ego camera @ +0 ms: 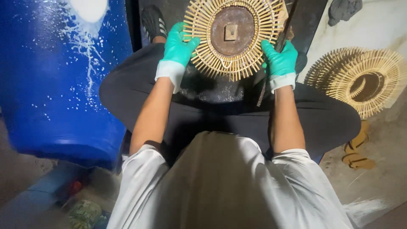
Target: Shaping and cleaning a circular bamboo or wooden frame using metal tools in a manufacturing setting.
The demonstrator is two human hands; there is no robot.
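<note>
Bamboo ring [237, 32], top edge cut off by the frame, sits over the lap, its rusty centre disc [232, 30] showing; left hand [178, 44] and right hand [280, 59] apparently clamp its rim, fingers partly hidden.

Left hand [180, 44]: green glove, fingers curled, gripping.
Right hand [280, 59]: green glove, fingers closed, gripping.
Arms: bare, stretched forward over crossed legs.

barrel [55, 85] left, woven discs [360, 80] right
</note>
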